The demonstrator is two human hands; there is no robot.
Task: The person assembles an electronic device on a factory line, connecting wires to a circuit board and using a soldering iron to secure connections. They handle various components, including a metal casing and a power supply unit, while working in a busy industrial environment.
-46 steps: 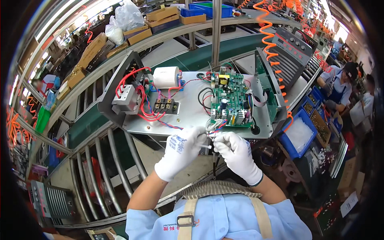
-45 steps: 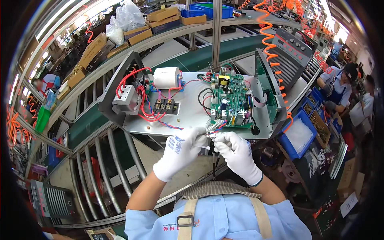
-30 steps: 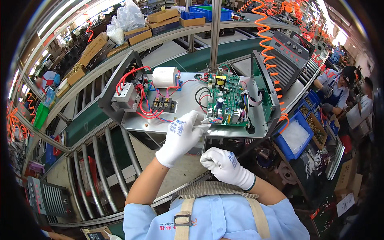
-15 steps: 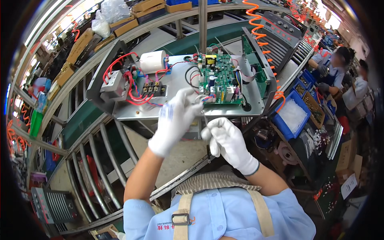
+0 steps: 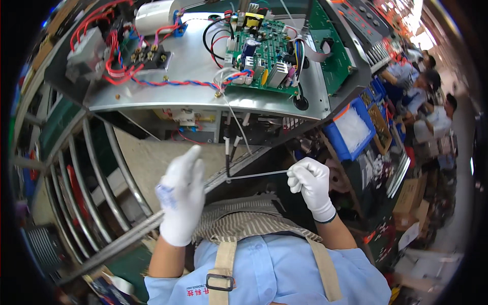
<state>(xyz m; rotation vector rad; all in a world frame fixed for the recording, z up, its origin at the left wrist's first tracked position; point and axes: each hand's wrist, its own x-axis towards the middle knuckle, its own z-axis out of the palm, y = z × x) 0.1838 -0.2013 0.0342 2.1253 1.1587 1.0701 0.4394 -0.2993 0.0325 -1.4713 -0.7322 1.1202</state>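
My left hand (image 5: 180,195), in a white glove, is open and empty, slightly smeared by motion, in front of the metal chassis (image 5: 193,101). My right hand (image 5: 310,188), also gloved in white, has its fingers closed on the end of a thin white cable tie (image 5: 259,175), which stretches leftward from them. Wires twisted in red and blue (image 5: 178,82) run along the chassis front to the green circuit board (image 5: 274,53). Around them near the board sits a white loop (image 5: 222,76), its long tail hanging over the front edge.
A white cylinder (image 5: 155,18) and a black terminal block (image 5: 152,57) sit on the chassis. Dark leads (image 5: 227,152) hang below it. Roller bars (image 5: 104,175) lie at left. A blue bin (image 5: 351,129) of white pieces stands at right, with several people beyond.
Both hands have drawn back from the wires toward my body and apart. The left has let go of the wires; the chassis appears closer, and the white tail now hangs free.
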